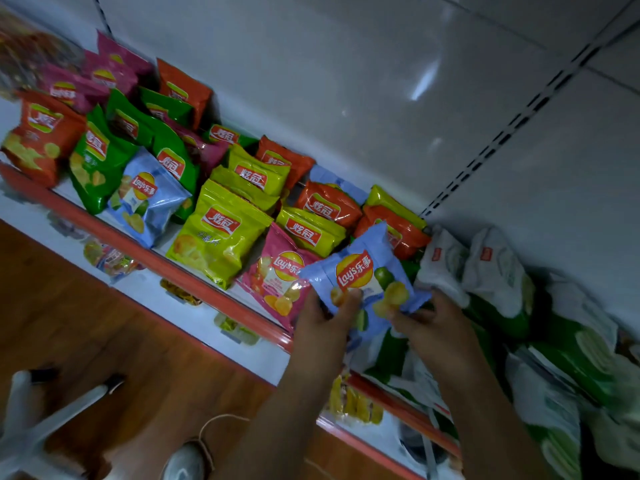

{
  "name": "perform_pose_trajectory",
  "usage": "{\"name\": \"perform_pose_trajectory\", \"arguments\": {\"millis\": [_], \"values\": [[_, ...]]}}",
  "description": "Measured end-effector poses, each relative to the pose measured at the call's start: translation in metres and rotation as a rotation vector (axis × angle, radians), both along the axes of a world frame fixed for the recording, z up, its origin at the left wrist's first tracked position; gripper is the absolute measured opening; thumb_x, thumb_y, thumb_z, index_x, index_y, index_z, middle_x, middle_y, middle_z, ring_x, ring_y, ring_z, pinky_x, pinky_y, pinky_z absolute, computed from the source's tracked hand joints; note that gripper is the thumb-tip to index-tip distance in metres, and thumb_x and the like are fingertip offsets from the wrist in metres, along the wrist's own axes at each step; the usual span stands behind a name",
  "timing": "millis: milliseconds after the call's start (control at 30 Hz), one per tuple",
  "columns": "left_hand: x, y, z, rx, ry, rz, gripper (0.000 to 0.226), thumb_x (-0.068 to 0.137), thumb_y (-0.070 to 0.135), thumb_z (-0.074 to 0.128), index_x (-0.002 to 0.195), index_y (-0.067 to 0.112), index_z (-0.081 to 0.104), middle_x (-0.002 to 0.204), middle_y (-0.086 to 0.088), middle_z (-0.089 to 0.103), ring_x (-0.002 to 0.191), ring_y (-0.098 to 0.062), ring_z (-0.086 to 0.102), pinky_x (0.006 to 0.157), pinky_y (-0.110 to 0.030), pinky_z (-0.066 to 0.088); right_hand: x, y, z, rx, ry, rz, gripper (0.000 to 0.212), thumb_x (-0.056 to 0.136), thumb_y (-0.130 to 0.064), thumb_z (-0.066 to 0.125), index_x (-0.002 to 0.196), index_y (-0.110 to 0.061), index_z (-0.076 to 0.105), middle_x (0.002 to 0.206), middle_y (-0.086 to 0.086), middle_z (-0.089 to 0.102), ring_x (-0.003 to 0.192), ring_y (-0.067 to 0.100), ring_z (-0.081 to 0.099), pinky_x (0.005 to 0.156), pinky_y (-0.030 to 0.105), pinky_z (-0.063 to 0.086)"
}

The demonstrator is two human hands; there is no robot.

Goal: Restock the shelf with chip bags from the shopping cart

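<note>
A light blue chip bag [363,271] with a lime picture stands at the shelf's front edge, held from below by both hands. My left hand [325,323] grips its lower left corner with the thumb on the front. My right hand [429,323] pinches its lower right corner. The bag sits between a pink chip bag [277,278] on its left and white-and-green bags [485,271] on its right. The shelf [214,292] has a red front rail and carries several orange, green, yellow, pink and blue chip bags. The shopping cart is not in view.
Behind the bags rises a white back panel [381,81] with a slotted upright [502,133]. A lower shelf [180,296] holds small packets. A wooden floor [104,341] lies below left, with a white frame [45,420] and my shoe [183,462].
</note>
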State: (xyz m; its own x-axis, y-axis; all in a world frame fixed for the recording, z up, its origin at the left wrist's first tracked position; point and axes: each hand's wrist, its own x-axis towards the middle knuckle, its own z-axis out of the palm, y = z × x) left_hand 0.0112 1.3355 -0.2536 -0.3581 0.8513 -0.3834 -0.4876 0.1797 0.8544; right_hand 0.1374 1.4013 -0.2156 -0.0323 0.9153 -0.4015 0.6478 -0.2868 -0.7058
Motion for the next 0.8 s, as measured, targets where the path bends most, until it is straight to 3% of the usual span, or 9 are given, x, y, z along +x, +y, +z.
{"name": "perform_pose_trajectory", "arguments": {"millis": [67, 133, 200, 233, 300, 400, 533, 667, 800], "values": [[-0.019, 0.005, -0.006, 0.045, 0.202, -0.089, 0.029, 0.092, 0.020, 0.066, 0.121, 0.018, 0.062, 0.112, 0.001, 0.074, 0.102, -0.016, 0.071, 0.089, -0.038, 0.058, 0.003, -0.003, 0.002, 0.106, -0.130, 0.019, 0.087, 0.072, -0.034, 0.083, 0.145, -0.019, 0.038, 0.128, 0.005, 0.063, 0.113, 0.025, 0.061, 0.094, 0.040, 0.050], [-0.032, 0.009, -0.010, 0.072, 0.362, -0.246, 0.025, 0.092, 0.018, 0.067, 0.116, 0.017, 0.061, 0.109, 0.002, 0.073, 0.099, -0.009, 0.070, 0.085, -0.025, 0.057, 0.003, -0.004, 0.007, 0.276, -0.182, 0.086, 0.100, 0.071, -0.035, 0.083, 0.152, -0.021, 0.025, 0.145, 0.006, 0.047, 0.130, 0.025, 0.048, 0.100, 0.038, 0.047], [-0.037, 0.013, -0.011, 0.042, 0.566, -0.395, 0.014, 0.093, 0.021, 0.066, 0.103, 0.024, 0.057, 0.094, 0.008, 0.068, 0.085, -0.003, 0.066, 0.070, -0.008, 0.048, -0.002, -0.001, 0.009, 0.272, -0.054, 0.139, 0.094, 0.077, -0.030, 0.079, 0.153, -0.027, 0.022, 0.144, 0.002, 0.046, 0.128, 0.020, 0.049, 0.092, 0.023, 0.051], [-0.036, 0.014, -0.008, 0.022, 0.701, -0.439, 0.014, 0.093, 0.023, 0.065, 0.095, 0.025, 0.052, 0.084, 0.009, 0.061, 0.076, -0.004, 0.059, 0.061, -0.007, 0.041, -0.004, 0.001, 0.007, 0.244, -0.001, 0.162, 0.086, 0.081, -0.025, 0.076, 0.150, -0.030, 0.027, 0.135, 0.000, 0.052, 0.119, 0.016, 0.054, 0.082, 0.014, 0.052], [-0.034, 0.017, -0.004, -0.017, 0.894, -0.440, 0.019, 0.093, 0.025, 0.065, 0.092, 0.021, 0.047, 0.075, 0.010, 0.048, 0.071, -0.009, 0.047, 0.055, -0.009, 0.035, -0.006, 0.006, 0.001, 0.301, -0.067, 0.248, 0.058, 0.085, -0.022, 0.073, 0.137, -0.030, 0.049, 0.116, -0.006, 0.058, 0.104, 0.009, 0.056, 0.080, 0.019, 0.053], [-0.030, 0.019, -0.004, 0.004, 0.915, -0.386, 0.028, 0.091, 0.025, 0.068, 0.114, 0.012, 0.060, 0.098, 0.005, 0.059, 0.090, -0.013, 0.057, 0.066, -0.010, 0.037, -0.004, 0.009, -0.011, 0.408, -0.181, 0.263, 0.028, 0.088, -0.022, 0.069, 0.116, -0.019, 0.065, 0.104, -0.004, 0.061, 0.094, 0.007, 0.053, 0.085, 0.031, 0.049], [-0.028, 0.002, -0.012, 0.019, 0.896, -0.185, 0.036, 0.093, 0.023, 0.064, 0.127, 0.015, 0.058, 0.116, 0.004, 0.058, 0.106, -0.012, 0.057, 0.091, -0.024, 0.048, -0.007, 0.004, -0.029, 0.389, -0.204, 0.292, 0.034, 0.089, -0.025, 0.068, 0.120, -0.015, 0.064, 0.114, 0.006, 0.065, 0.104, 0.018, 0.059, 0.082, 0.024, 0.039], [-0.035, -0.025, -0.014, -0.053, 0.774, 0.012, 0.030, 0.095, 0.016, 0.059, 0.125, 0.023, 0.060, 0.117, 0.009, 0.060, 0.106, -0.003, 0.060, 0.089, -0.022, 0.053, -0.019, 0.001, -0.038, 0.296, -0.214, 0.350, 0.033, 0.091, -0.025, 0.065, 0.122, -0.014, 0.063, 0.117, 0.007, 0.060, 0.108, 0.022, 0.057, 0.081, 0.024, 0.038], [-0.047, -0.051, -0.004, -0.145, 0.831, 0.036, 0.027, 0.096, 0.022, 0.059, 0.122, 0.026, 0.058, 0.117, 0.009, 0.059, 0.104, -0.009, 0.061, 0.084, -0.026, 0.056, -0.021, -0.008, -0.036, 0.300, -0.427, 0.444, 0.046, 0.089, -0.037, 0.065, 0.129, -0.016, 0.057, 0.128, 0.007, 0.053, 0.117, 0.027, 0.051, 0.084, 0.032, 0.045]]}}
